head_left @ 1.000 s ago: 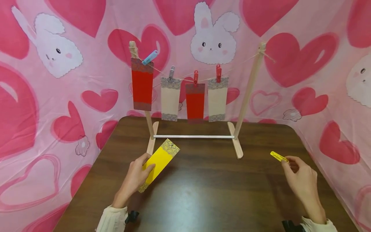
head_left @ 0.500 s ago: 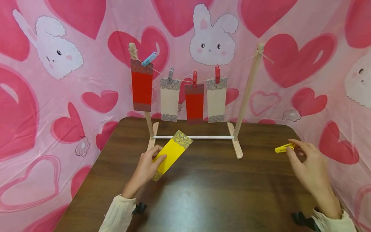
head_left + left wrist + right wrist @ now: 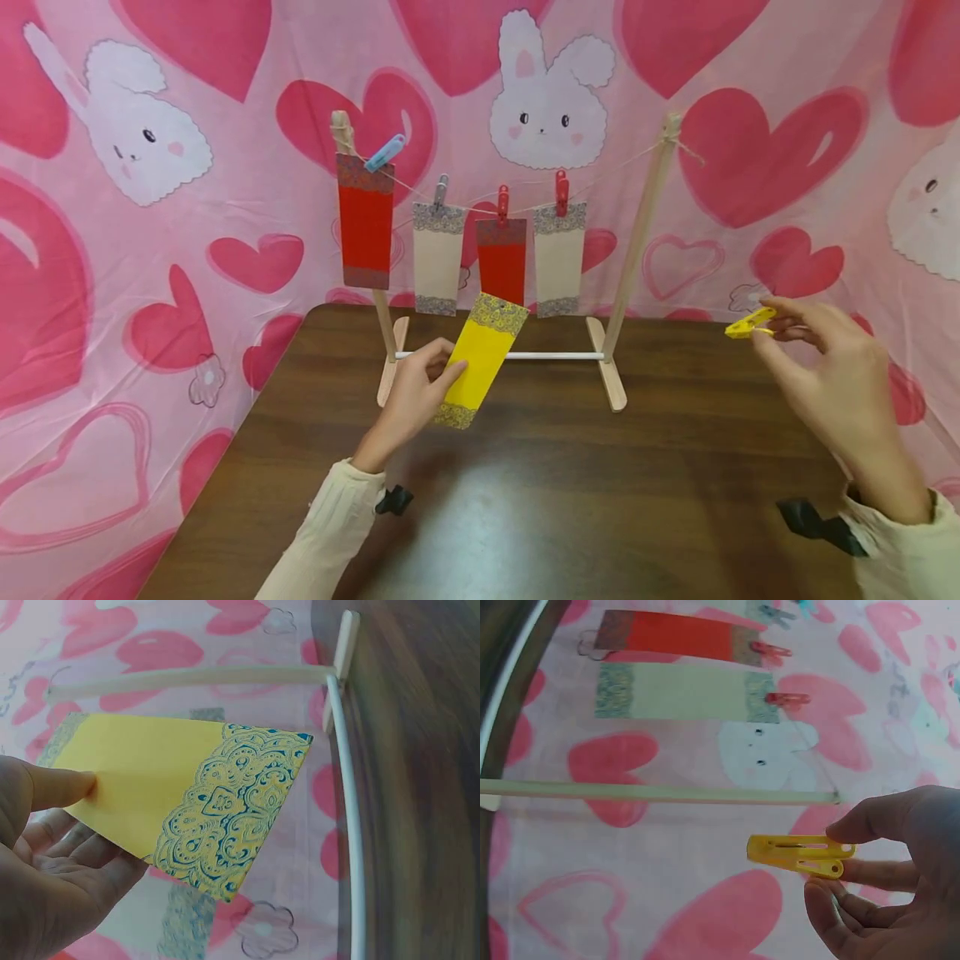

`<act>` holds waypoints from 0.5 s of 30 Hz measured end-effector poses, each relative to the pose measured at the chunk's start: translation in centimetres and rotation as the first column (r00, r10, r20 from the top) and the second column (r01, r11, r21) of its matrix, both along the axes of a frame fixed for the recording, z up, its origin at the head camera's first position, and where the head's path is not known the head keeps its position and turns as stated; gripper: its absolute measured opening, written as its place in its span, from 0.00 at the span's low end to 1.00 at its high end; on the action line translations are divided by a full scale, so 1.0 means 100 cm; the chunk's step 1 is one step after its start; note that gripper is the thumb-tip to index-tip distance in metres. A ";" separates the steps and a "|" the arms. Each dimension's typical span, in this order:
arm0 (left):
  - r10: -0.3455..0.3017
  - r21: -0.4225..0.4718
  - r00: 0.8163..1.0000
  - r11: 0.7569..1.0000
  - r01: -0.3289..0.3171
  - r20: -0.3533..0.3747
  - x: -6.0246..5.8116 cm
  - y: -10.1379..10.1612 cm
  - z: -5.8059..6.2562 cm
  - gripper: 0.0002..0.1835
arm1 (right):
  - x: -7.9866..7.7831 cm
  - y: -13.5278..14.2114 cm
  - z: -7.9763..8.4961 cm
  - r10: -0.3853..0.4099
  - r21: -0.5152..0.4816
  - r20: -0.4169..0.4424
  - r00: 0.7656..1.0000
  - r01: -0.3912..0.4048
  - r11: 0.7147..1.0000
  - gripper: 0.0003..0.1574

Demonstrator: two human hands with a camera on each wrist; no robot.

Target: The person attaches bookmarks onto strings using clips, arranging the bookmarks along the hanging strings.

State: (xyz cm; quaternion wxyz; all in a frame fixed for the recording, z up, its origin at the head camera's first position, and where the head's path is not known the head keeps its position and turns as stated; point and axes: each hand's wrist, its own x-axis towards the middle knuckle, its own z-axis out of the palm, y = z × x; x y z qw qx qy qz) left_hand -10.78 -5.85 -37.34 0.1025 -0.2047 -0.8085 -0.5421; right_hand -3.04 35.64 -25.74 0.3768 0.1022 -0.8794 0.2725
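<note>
My left hand (image 3: 416, 387) pinches a yellow card (image 3: 483, 354) with lace-patterned ends, thumb on its face. The card is raised and tilted, overlapping the lower part of a hanging red card (image 3: 502, 258) in the head view. In the left wrist view the card's (image 3: 142, 780) patterned end points toward the table. Off to the right, my right hand (image 3: 832, 375) holds a yellow clothespin (image 3: 750, 323) by its handle ends. The right wrist view shows that clothespin's (image 3: 795, 851) nose together, pointing away from the fingers.
A string runs between two wooden posts (image 3: 641, 242). From it hang a red card (image 3: 365, 225) under a blue clothespin (image 3: 386, 152), two cream cards (image 3: 437, 262) and the middle red card, under grey and red clothespins (image 3: 562, 192). A white rod (image 3: 562, 356) joins the stand's feet on the table (image 3: 600, 483).
My left hand has carried the yellow card up and right toward the hanging cards, turning it more upright. My right hand has risen and moved right with the clothespin, whose nose now tips downward.
</note>
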 end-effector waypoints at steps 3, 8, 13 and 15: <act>-0.011 0.022 1.000 1.000 0.011 0.001 -0.004 0.009 0.005 0.05 | -0.003 -0.003 0.011 0.036 0.016 0.000 0.999 -0.036 0.999 0.28; -0.037 0.069 0.999 0.997 0.035 0.028 -0.010 0.024 0.011 0.06 | -0.011 -0.007 0.029 0.077 0.043 0.018 0.997 -0.078 0.996 0.32; -0.077 0.098 0.997 0.992 0.076 0.009 -0.018 0.042 0.020 0.06 | -0.023 -0.008 0.051 0.144 0.061 0.033 0.989 -0.145 0.988 0.31; -0.089 0.101 0.996 0.991 0.089 -0.012 -0.021 0.049 0.025 0.06 | -0.028 -0.009 0.060 0.177 0.063 0.055 0.983 -0.181 0.982 0.31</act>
